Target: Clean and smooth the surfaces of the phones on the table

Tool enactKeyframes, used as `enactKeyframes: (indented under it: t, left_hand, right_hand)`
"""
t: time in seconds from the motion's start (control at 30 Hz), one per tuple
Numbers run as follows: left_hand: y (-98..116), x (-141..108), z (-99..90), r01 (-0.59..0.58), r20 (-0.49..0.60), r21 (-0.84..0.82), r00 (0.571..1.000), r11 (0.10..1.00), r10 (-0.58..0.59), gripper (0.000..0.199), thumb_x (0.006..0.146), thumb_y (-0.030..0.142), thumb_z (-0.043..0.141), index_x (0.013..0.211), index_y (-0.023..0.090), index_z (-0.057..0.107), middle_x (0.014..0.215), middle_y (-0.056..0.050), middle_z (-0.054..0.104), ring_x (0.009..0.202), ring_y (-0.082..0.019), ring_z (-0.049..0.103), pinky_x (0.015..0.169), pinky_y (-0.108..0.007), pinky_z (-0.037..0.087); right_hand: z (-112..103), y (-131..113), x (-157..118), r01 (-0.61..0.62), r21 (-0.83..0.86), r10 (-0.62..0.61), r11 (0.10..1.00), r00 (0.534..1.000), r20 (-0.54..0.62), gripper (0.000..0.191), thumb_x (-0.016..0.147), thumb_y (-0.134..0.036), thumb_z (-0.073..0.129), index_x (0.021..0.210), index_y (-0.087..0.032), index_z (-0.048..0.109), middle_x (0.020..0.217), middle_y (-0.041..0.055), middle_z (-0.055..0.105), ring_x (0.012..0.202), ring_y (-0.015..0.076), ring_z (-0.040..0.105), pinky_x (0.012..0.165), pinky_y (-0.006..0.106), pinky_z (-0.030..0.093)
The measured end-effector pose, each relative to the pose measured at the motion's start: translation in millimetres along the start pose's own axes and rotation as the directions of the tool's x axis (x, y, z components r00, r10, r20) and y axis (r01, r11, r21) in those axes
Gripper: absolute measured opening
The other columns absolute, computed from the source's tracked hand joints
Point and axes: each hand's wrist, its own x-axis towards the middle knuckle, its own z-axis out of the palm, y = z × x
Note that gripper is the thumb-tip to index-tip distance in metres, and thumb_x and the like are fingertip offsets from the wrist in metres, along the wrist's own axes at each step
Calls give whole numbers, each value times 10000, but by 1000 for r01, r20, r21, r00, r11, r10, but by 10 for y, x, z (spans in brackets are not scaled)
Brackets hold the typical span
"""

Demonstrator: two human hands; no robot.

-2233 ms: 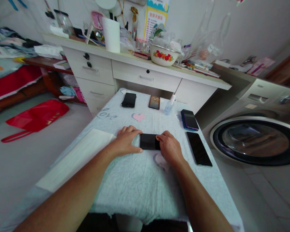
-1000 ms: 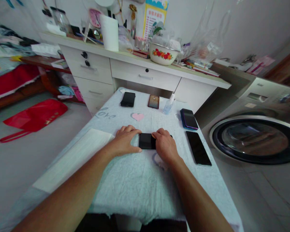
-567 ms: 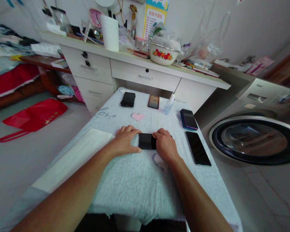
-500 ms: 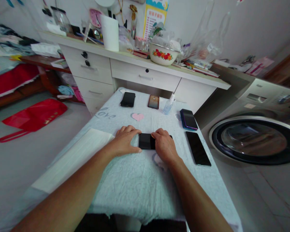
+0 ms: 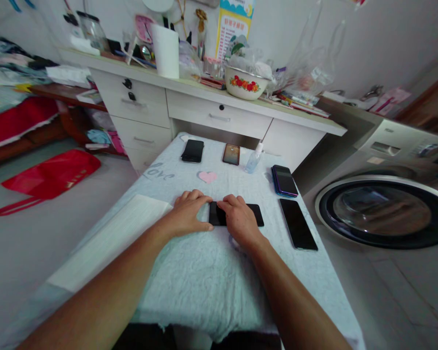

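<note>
A black phone lies flat and crosswise on the cloth-covered table. My left hand holds its left end, the thumb at the near corner and the fingers at the far corner. Over the left-middle part of the screen, my right hand presses down with bent fingers held together; whatever may be under them is hidden. A folded whitish cloth or paper rests beneath and beside my left forearm. To the right lies a larger dark phone.
Stacked phones lie at the table's right edge. Farther back are a dark phone, a brownish phone or case and a clear spray bottle. A white desk stands behind, a washing machine at the right.
My right hand has slid left along the phone, uncovering its right end. My left hand stays at the left end.
</note>
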Motion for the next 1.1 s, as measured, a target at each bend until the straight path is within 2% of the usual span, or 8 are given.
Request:
enactKeyframes:
  t: [0.2, 0.4, 0.73, 1.1]
  left_hand:
    - [-9, 5, 7, 4, -4, -5, 1000, 1000, -4, 730, 607, 536, 711, 1262, 271, 530, 1194, -68, 517, 1094, -288, 451, 962, -406, 363]
    - [-12, 2, 5, 11, -5, -8, 1000, 1000, -11, 719, 607, 536, 710, 1254, 282, 528, 1201, -61, 510, 1102, -289, 447, 959, -397, 365]
    - [-11, -4, -12, 21, 11, -12, 1000, 1000, -20, 739, 613, 556, 704, 1276, 291, 514, 1222, -73, 507, 1129, -312, 442, 953, -412, 366]
    - [26, -5, -35, 37, 26, 5, 999, 999, -37, 729, 623, 538, 703, 1274, 264, 522, 1228, -81, 511, 1137, -307, 441, 971, -409, 363]
  right_hand:
    - [-33, 7, -11, -46, -4, 46, 999, 999, 11, 367, 946, -142, 385, 1192, -266, 627, 1083, 44, 588, 931, 198, 468, 832, 279, 363]
    - [-90, 86, -56, -125, -17, 125, 992, 992, 18, 341, 927, -131, 404, 1116, -258, 658, 1066, 53, 585, 934, 197, 466, 796, 277, 364]
    - [-179, 268, -180, -277, -32, 277, 960, 961, 20, 334, 929, -127, 391, 1044, -238, 684, 1052, 64, 581, 952, 190, 466, 800, 274, 367]
    - [-241, 444, -265, -389, -73, 390, 919, 921, 11, 335, 952, -164, 381, 978, -234, 708, 1015, 78, 588, 942, 197, 481, 777, 278, 359]
